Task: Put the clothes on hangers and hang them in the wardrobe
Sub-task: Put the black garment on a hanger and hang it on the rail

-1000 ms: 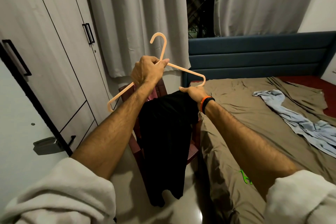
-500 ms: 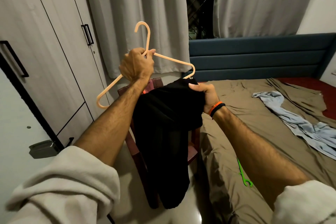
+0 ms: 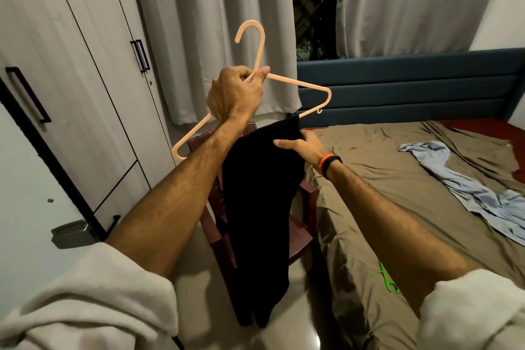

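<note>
My left hand (image 3: 234, 94) grips a peach plastic hanger (image 3: 301, 84) at the base of its hook, holding it up in front of the curtain. A black garment (image 3: 261, 207) hangs down from the hanger's lower bar, its top edge near the hanger's right end. My right hand (image 3: 302, 146) holds the garment's upper fold, thumb over the cloth. The white wardrobe (image 3: 71, 65) stands at the left with its doors closed. A light blue garment (image 3: 466, 187) lies crumpled on the bed.
A dark red chair (image 3: 301, 239) stands behind the black garment, between wardrobe and bed. The bed (image 3: 383, 179) with a brown sheet fills the right. A green hanger (image 3: 387, 278) lies on its near edge. Grey curtains (image 3: 213, 23) hang behind.
The hanger has shifted right and up a little with my left hand. My right hand has slid lower along the black garment, which now hangs straighter and longer.
</note>
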